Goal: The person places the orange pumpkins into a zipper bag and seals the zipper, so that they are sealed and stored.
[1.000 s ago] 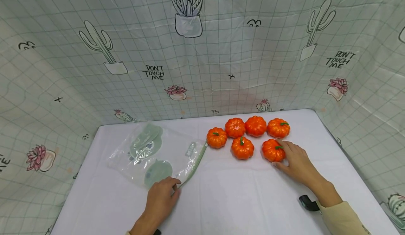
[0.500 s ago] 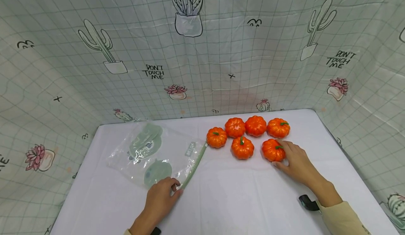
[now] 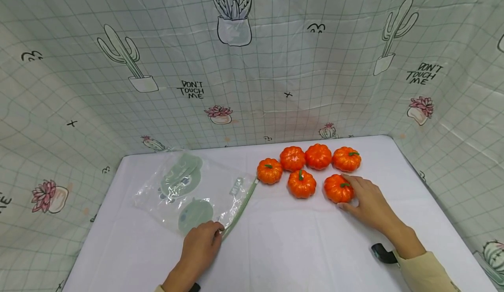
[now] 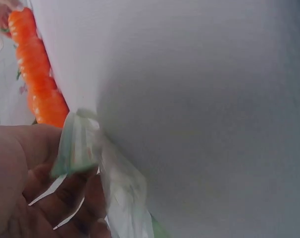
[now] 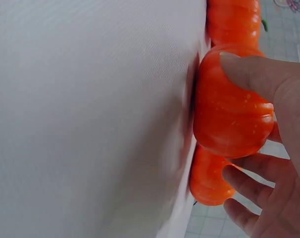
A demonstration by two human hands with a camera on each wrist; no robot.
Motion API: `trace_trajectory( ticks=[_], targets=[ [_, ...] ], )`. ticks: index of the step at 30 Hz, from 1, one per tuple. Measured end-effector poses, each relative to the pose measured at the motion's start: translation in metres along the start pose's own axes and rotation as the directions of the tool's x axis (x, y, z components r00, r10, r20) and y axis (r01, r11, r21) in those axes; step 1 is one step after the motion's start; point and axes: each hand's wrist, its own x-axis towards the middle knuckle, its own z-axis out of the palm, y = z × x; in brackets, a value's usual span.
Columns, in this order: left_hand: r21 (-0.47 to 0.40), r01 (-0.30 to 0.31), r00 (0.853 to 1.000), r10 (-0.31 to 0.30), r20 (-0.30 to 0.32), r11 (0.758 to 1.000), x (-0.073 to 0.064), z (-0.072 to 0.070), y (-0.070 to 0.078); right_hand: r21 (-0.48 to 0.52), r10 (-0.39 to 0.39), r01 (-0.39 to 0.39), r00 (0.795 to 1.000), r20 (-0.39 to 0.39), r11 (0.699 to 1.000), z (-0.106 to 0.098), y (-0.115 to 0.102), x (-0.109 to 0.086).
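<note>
Head view: on a white desk (image 3: 295, 248), we see the right hand (image 3: 365, 201) gripping an orange pumpkin (image 3: 337, 189), near and right among 6; the other 5 pumpkins (image 3: 301, 184) sit left and far of it. At left, the left hand (image 3: 201, 247) pinches the near corner of a clear bag (image 3: 218, 182).

Left wrist view: we see thumb and fingers holding its green edge (image 4: 76, 166).

Right wrist view: we see the thumb pressed on the pumpkin.
</note>
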Motion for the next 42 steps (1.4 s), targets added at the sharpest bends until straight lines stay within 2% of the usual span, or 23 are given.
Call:
trace_trajectory(
  ticks=[8,13,19,24,30,36,42],
  targets=[
    [0.101,-0.058,0.997,0.063,-0.041,0.993,0.000,0.002,0.003,-0.020,-0.035,0.034,0.999,-0.010,0.999,-0.003,-0.005,0.000],
    [0.124,-0.061,0.996,0.069,-0.063,0.990,0.000,0.000,0.006,-0.022,-0.049,0.049,0.999,-0.012,0.999,-0.006,-0.011,0.000],
    [0.073,-0.029,0.995,0.036,-0.093,0.997,0.000,0.001,0.008,-0.011,-0.065,0.065,0.998,-0.016,0.998,-0.009,-0.017,-0.002],
    [0.024,0.021,0.994,-0.018,-0.109,1.000,0.001,0.001,0.008,-0.007,-0.074,0.074,0.997,-0.018,0.997,-0.011,-0.023,-0.003],
    [-0.012,0.019,0.980,-0.021,-0.199,1.000,0.001,0.003,0.007,0.012,-0.093,0.093,0.995,-0.023,0.996,-0.013,-0.032,-0.005],
    [0.037,0.004,0.956,0.007,-0.293,0.999,0.000,0.004,0.008,0.025,-0.132,0.133,0.991,-0.037,0.991,-0.014,-0.041,-0.005],
    [0.054,0.036,0.946,-0.017,-0.323,0.998,0.000,0.002,0.009,0.023,-0.160,0.160,0.987,-0.035,0.987,-0.015,-0.048,-0.006]
  ],
)
